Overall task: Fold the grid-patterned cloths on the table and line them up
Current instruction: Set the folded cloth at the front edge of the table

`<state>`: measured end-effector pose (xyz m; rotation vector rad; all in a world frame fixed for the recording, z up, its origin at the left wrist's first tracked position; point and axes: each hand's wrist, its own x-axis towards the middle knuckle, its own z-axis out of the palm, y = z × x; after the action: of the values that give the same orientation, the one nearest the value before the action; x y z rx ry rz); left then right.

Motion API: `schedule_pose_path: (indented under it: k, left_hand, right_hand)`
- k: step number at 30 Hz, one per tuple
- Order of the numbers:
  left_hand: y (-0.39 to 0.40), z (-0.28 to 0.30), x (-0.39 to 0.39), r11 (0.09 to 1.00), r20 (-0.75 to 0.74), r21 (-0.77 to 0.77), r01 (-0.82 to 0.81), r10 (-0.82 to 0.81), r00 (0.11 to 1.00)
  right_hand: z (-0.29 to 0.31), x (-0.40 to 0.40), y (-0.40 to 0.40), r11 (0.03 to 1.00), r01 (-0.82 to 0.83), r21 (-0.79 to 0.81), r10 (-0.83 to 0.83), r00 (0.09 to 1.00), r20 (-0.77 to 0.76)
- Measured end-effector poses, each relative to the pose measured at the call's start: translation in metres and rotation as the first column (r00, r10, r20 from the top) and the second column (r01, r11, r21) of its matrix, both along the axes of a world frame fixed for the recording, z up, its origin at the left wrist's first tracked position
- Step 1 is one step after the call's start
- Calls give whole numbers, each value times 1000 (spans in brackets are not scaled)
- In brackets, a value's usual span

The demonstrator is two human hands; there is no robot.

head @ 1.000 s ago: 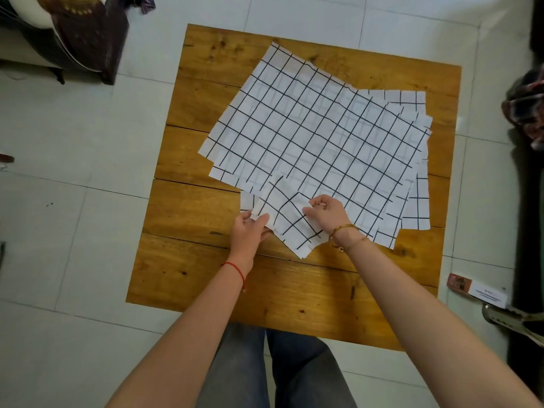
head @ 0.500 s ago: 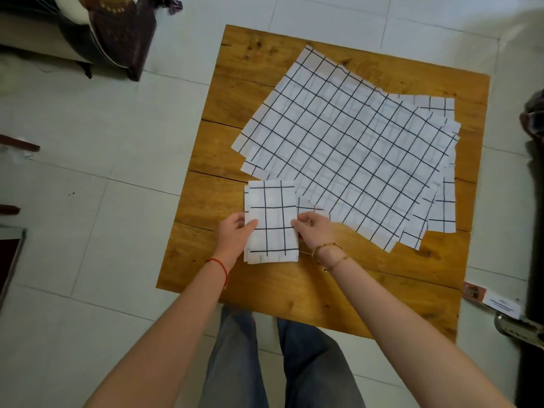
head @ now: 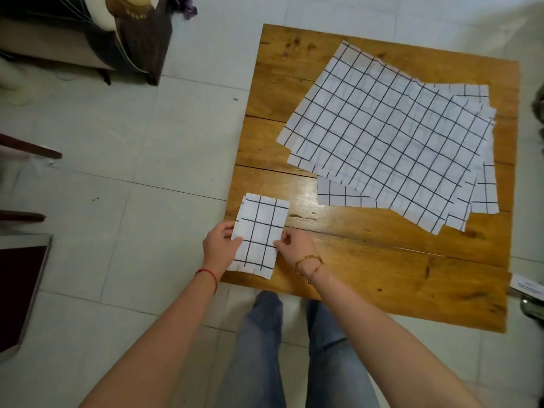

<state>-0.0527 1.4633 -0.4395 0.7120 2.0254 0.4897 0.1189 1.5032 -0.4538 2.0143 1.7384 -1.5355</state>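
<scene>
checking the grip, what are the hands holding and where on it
Both hold the folded cloth by its long side edges: left hand on its left edge, right hand on its right.

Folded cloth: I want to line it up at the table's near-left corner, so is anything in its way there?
Nothing visible. The folded cloth, pinched by the left hand and right hand, already lies there; the unfolded pile sits apart.

White cloths [head: 391, 148] with a black grid lie on the honey-brown wooden table [head: 382, 260] — beside it, pale grey floor tiles [head: 123, 136] — blue jeans [head: 259, 348].
</scene>
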Motion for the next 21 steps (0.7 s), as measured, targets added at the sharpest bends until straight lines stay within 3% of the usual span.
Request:
schedule_pose_path:
  k: [13, 21]
  left_hand:
    - [-32, -5, -35, 999, 94, 11, 50, -51, 994]
    - [-33, 2, -42, 984, -21, 58, 171, -170, 985]
  right_hand:
    - [-5, -28, -34, 999, 3, 46, -7, 997, 75]
    - [-8, -10, -39, 990, 97, 104, -109, 987, 117]
